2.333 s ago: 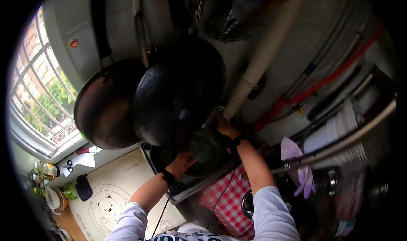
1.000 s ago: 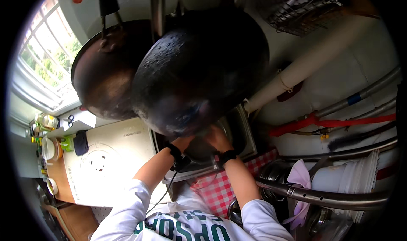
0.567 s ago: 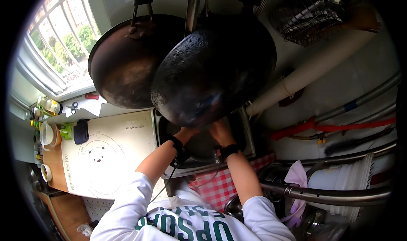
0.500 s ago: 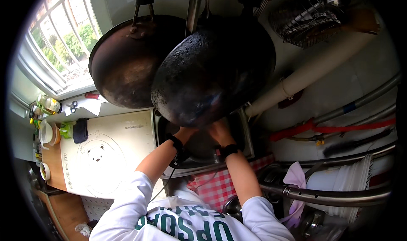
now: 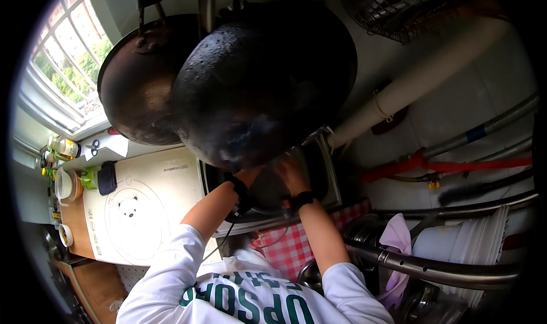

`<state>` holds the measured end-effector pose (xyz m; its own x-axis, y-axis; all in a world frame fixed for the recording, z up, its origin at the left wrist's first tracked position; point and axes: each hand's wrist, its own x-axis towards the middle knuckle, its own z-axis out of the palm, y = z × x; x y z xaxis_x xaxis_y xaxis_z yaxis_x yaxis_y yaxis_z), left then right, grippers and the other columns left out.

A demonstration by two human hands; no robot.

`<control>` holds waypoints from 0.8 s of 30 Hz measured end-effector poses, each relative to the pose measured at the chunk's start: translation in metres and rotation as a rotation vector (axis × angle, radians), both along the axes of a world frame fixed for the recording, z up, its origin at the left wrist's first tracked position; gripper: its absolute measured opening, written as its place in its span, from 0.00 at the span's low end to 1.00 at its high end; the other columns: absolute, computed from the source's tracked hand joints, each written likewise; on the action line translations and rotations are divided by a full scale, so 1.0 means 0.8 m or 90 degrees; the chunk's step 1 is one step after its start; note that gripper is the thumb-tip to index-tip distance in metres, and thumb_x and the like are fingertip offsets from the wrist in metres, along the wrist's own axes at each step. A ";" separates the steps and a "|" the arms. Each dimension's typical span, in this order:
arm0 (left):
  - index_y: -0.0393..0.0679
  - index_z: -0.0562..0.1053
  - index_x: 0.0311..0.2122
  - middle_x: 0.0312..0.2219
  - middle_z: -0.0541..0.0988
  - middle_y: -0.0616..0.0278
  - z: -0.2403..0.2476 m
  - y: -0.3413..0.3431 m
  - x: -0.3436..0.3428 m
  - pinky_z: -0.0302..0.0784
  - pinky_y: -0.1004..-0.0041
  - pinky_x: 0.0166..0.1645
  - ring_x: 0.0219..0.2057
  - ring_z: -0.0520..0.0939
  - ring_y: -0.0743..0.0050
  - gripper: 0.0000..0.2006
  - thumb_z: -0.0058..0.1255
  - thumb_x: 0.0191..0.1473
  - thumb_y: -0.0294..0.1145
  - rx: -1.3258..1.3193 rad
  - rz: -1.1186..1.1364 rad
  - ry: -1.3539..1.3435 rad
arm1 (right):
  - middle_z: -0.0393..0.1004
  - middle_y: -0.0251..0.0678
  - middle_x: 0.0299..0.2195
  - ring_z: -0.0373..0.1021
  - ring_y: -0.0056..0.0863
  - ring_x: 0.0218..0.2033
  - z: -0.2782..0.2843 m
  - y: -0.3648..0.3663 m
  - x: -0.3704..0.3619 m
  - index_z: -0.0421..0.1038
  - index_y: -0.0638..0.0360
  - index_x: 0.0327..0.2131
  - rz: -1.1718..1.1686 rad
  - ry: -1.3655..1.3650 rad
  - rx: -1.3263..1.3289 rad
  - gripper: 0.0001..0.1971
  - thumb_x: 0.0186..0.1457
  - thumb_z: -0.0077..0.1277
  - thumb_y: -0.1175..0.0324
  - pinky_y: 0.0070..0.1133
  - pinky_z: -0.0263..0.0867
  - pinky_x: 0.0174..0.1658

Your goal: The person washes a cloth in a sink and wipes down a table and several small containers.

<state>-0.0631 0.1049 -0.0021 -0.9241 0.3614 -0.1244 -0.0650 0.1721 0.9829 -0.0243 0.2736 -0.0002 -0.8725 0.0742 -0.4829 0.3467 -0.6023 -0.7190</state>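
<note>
Has both hands, the left hand (image 5: pixel 248 177) and the right hand (image 5: pixel 292 174), down at the dark sink (image 5: pixel 334 178), close to each other. Cannot tell about the left hand: fingertips tucked out of sight by the low edge of the big black pan (image 5: pixel 250 96), so maybe open, maybe clenched, maybe holding something. Cannot tell about the right hand either: fingers a bit bent, but blurry and deep in shade. By both hands, inside the sink, a round dark thing (image 5: pixel 270 196) (maybe a bowl, maybe a pan, too dim to be sure). Hard to say whether touching it or just over it.

Looks like the middle of the work, as a guess, and not the end. Done so far: the round dark thing already in the sink, with both hands right there. Not done, by the look of it: no taking of both hands away from the sink yet. How much left, cannot tell, with the bottom of the sink too dark to show.

To the left of the sink, on the counter (image 5: pixel 81 235), a pale mat (image 5: pixel 171 181) with a bear face on it. Near the window, scissors (image 5: pixel 92 147). In front of the sink, a red and white checked cloth (image 5: pixel 290 250). Off to the right, a light purple cloth or glove (image 5: pixel 397 238), hanging by a metal bar (image 5: pixel 450 267).
</note>
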 end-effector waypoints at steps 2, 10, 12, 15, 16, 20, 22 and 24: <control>0.40 0.67 0.49 0.44 0.73 0.55 -0.002 0.003 0.000 0.67 0.68 0.51 0.46 0.73 0.61 0.16 0.44 0.55 0.32 -0.018 -0.008 0.011 | 0.66 0.35 0.46 0.67 0.24 0.41 0.004 0.000 0.004 0.61 0.56 0.50 -0.002 -0.030 0.026 0.18 0.55 0.44 0.70 0.24 0.67 0.46; 0.39 0.67 0.49 0.43 0.73 0.54 -0.006 0.008 -0.004 0.67 0.67 0.50 0.46 0.74 0.60 0.17 0.44 0.55 0.32 -0.079 -0.037 0.048 | 0.68 0.37 0.44 0.67 0.30 0.44 -0.033 -0.004 0.008 0.63 0.57 0.47 -0.015 -0.046 -0.088 0.17 0.56 0.44 0.62 0.29 0.66 0.47; 0.39 0.67 0.49 0.43 0.74 0.54 -0.008 0.006 -0.004 0.67 0.67 0.50 0.46 0.74 0.60 0.17 0.44 0.55 0.32 -0.096 -0.044 0.055 | 0.68 0.38 0.43 0.66 0.32 0.45 -0.039 -0.009 0.003 0.63 0.58 0.48 -0.001 0.009 -0.194 0.18 0.57 0.43 0.61 0.30 0.66 0.48; 0.39 0.67 0.49 0.43 0.74 0.53 -0.011 0.003 -0.004 0.67 0.67 0.50 0.46 0.74 0.60 0.17 0.44 0.55 0.33 -0.135 -0.056 0.063 | 0.68 0.39 0.44 0.65 0.33 0.47 -0.044 -0.020 -0.003 0.62 0.61 0.48 -0.018 -0.046 -0.290 0.18 0.55 0.46 0.65 0.29 0.64 0.49; 0.38 0.67 0.49 0.43 0.74 0.53 -0.012 0.001 -0.003 0.67 0.67 0.50 0.46 0.74 0.60 0.17 0.44 0.55 0.33 -0.151 -0.061 0.065 | 0.68 0.40 0.43 0.65 0.33 0.47 -0.046 -0.021 0.003 0.62 0.62 0.48 0.099 0.188 0.157 0.18 0.53 0.48 0.69 0.28 0.63 0.50; 0.38 0.67 0.49 0.43 0.74 0.53 -0.006 0.030 0.004 0.67 0.67 0.50 0.45 0.74 0.59 0.17 0.44 0.55 0.33 -0.221 -0.097 0.076 | 0.67 0.42 0.45 0.64 0.36 0.49 -0.086 0.007 -0.005 0.59 0.63 0.50 0.265 0.343 0.589 0.27 0.45 0.55 0.76 0.26 0.61 0.51; 0.38 0.67 0.49 0.43 0.74 0.53 -0.019 0.013 0.007 0.67 0.67 0.50 0.45 0.74 0.59 0.17 0.44 0.55 0.33 -0.261 -0.087 0.075 | 0.68 0.45 0.43 0.65 0.37 0.46 -0.066 -0.024 -0.004 0.62 0.63 0.47 0.238 0.343 0.646 0.25 0.42 0.57 0.75 0.27 0.62 0.48; 0.38 0.67 0.49 0.42 0.74 0.52 -0.028 0.009 0.012 0.67 0.67 0.50 0.45 0.73 0.58 0.17 0.44 0.55 0.34 -0.234 -0.074 0.109 | 0.69 0.47 0.40 0.67 0.39 0.43 -0.057 -0.030 -0.006 0.65 0.63 0.43 0.201 0.339 0.724 0.24 0.38 0.59 0.74 0.28 0.64 0.46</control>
<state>-0.0535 0.1122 -0.0244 -0.8984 0.4246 -0.1122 0.1349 0.5099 0.8496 -0.0294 0.2496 -0.0459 -0.9917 -0.0322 0.1244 -0.1242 0.4897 -0.8630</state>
